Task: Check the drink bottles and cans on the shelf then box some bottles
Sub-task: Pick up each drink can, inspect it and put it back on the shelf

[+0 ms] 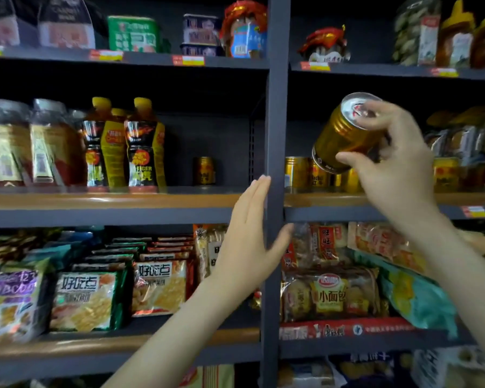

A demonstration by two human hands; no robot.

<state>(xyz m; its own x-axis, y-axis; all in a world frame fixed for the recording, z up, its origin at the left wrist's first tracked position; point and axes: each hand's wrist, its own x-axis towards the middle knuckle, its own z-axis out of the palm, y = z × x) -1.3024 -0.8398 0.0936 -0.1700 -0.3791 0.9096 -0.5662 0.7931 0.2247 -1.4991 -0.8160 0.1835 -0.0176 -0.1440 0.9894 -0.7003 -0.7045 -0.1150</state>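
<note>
The gold can is hanging tilted in the air, lid end up, above the front edge of the middle shelf in the right bay, w/ only the row of cans standing on the shelf below it. The right hand is clamping it, fingers curling over the top rim and thumb pressing by the bottom rim. The left hand is holding nothing; its fingers are lying straight along the upright post, thumb reaching round the post's other side. Left of the post, a lone can is standing toward the back of the shelf, and yellow-capped bottles are lining its front edge.

This is looking like the checking step (no box is showing, so boxing is probably not yet begun). Doing it well is meaning: turning the can slowly so lid, base and print are each facing the eyes; gripping end to end vs. squeezing the thin wall; then setting it upright in the row, label out, w/o knocking the neighbours.
</note>
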